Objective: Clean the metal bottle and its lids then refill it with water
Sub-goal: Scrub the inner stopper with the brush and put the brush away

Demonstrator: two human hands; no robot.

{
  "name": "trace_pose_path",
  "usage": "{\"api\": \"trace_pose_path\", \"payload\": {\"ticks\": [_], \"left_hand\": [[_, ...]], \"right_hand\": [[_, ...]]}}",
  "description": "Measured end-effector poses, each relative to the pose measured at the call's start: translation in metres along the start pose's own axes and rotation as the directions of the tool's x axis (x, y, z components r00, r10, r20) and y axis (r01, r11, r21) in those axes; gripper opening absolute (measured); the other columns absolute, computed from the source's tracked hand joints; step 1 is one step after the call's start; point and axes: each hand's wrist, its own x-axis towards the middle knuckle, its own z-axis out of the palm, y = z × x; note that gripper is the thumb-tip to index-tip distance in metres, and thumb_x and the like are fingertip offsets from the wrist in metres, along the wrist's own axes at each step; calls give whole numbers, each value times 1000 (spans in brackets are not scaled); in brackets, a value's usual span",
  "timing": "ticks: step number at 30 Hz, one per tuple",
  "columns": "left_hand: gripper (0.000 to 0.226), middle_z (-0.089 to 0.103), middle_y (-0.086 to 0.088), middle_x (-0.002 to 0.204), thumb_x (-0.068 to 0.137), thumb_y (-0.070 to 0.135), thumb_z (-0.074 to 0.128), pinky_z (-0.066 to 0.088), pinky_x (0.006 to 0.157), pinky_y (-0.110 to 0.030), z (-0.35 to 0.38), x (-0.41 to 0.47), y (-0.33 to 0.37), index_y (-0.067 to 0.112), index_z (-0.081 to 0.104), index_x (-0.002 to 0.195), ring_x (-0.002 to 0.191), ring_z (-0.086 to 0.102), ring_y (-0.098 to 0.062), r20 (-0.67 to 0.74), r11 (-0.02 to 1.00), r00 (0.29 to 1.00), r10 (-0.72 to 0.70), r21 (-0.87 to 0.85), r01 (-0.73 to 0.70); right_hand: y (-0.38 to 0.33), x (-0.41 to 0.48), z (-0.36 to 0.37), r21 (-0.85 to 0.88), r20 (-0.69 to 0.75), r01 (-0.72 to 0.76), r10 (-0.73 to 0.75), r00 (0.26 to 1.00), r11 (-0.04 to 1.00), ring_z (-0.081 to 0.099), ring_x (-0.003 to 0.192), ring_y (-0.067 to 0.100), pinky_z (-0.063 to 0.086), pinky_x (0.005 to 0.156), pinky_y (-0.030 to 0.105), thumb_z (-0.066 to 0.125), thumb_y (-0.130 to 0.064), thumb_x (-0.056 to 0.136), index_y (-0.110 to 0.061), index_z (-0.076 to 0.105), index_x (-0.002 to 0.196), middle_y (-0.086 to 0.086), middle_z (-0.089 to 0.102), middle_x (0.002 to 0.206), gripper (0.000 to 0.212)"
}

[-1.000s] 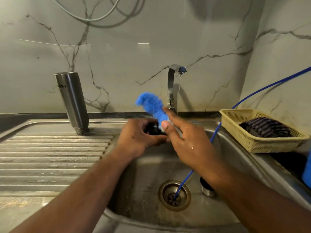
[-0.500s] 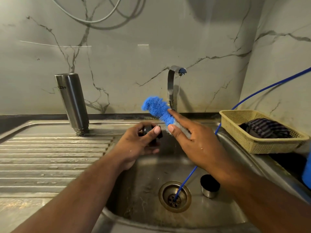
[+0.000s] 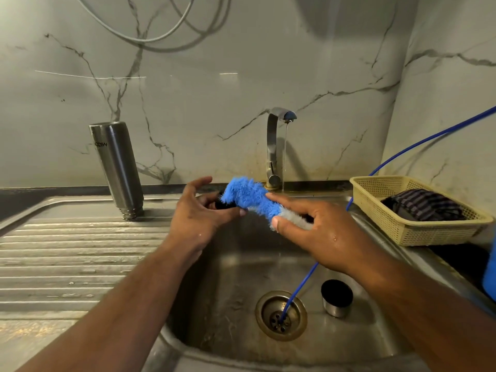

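Steel sink [image 3: 228, 280], left hand [image 3: 198, 221] gripping black lid [image 3: 224, 204], right hand [image 3: 322, 237] pinching blue brush [image 3: 249, 197] against it

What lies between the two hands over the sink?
Head view: the blue brush spans the gap, its pale end gripped by the right hand, its fluffy end at the small dark lid the left hand holds.

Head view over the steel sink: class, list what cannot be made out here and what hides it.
Small black lid: head view, mostly covered by the left hand and the fluffy blue brush.
Its handle: head view, buried in the right hand.
Blue object: cut off by the right edge.
Upturned steel bottle: inside unseen, mouth down on the drainboard.
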Motion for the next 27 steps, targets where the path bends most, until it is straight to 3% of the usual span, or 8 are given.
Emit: {"api": "trace_pose_path", "payload": {"ticks": [2,5,9,12,16,20,25,27], "left_hand": [[100,75,6,104,59,14,97,55,73,-9,3,-3,3,26,43,141,89,72,-1,37,995,998,43,85,-46],[102,76,4,109,59,8,97,58,90,-23,22,-9,0,24,40,142,96,73,-3,125,989,987,101,96,-113],[107,70,-2,120,65,7,93,57,85,-29,8,-3,2,25,33,152,101,71,-15,-49,999,999,-16,-46,14],[101,64,0,126,68,14,92,49,76,-20,-13,2,0,27,36,151,112,64,-19,-138,995,989,-54,-96,41],[90,66,3,127,66,17,94,51,77,-20,-2,-1,-11,27,47,142,110,65,-14,-84,999,996,11,40,-7],[83,71,7,114,62,25,97,56,94,-35,19,-1,-23,31,55,133,101,69,-10,45,982,996,83,167,-90],[76,70,10,111,65,18,95,55,92,-23,31,-9,-19,27,59,130,97,69,0,146,961,979,143,218,-172],[76,72,5,113,64,17,95,55,94,-26,35,-11,-18,29,59,130,98,70,-1,180,960,971,160,200,-195]], "right_hand": [[-2,1,1,-24,8,-7,7,1000,1000,64,100,-3,56,84,21,59,-58,92,-66,44,137,-25,65,123,48],[-4,7,5,-36,-17,1,-2,1000,999,60,109,-5,50,92,22,59,-61,92,-66,43,138,-21,65,129,49],[-3,2,-2,-62,28,-38,40,999,997,64,95,-5,51,76,15,62,-58,92,-60,47,140,-21,69,116,50],[0,-3,-8,-225,75,-77,96,993,971,62,80,-3,47,64,19,60,-60,91,-56,48,141,-19,68,104,52],[-21,-2,-24,-352,-31,-42,33,999,935,62,111,10,52,86,33,52,-66,94,-53,31,152,-11,64,133,63],[-65,13,-59,-630,6,6,-3,1000,777,53,126,22,45,94,37,55,-61,95,-47,25,155,-4,55,144,69],[-94,27,-125,-825,75,47,26,997,563,43,137,19,29,113,48,69,-43,92,-49,40,149,-8,50,149,64],[-95,23,-156,-888,93,57,56,994,457,43,138,18,17,121,50,72,-35,90,-49,49,142,-8,54,144,59]]}}
